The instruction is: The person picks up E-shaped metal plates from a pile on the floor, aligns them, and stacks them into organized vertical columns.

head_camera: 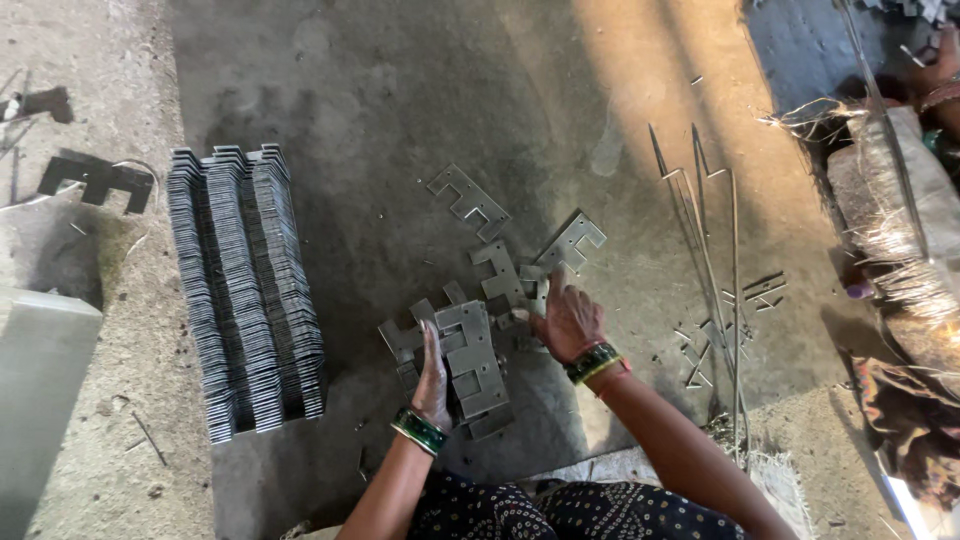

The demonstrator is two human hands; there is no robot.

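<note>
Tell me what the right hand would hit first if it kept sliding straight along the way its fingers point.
The right hand points up the floor, away from the person. Its fingertips already touch the loose notched metal plate lying just ahead, so that comes first. Beyond it the concrete floor looks bare, as far as this view shows.

Your left hand (433,375) covers the left edge of the small grey pile of notched sheet-metal plates (470,365), so you cannot tell how many plates lie under the palm. Your right hand (570,318) hides the middle of the loose flat notched plates (520,280) scattered beyond it. The pale grey block (40,380) is cut off by the left edge. At the top right corner another person's hand (942,70) is only partly in frame, blurred. The tiny metal offcuts (700,350) near the thin rods (715,260) are too small to make out.
</note>
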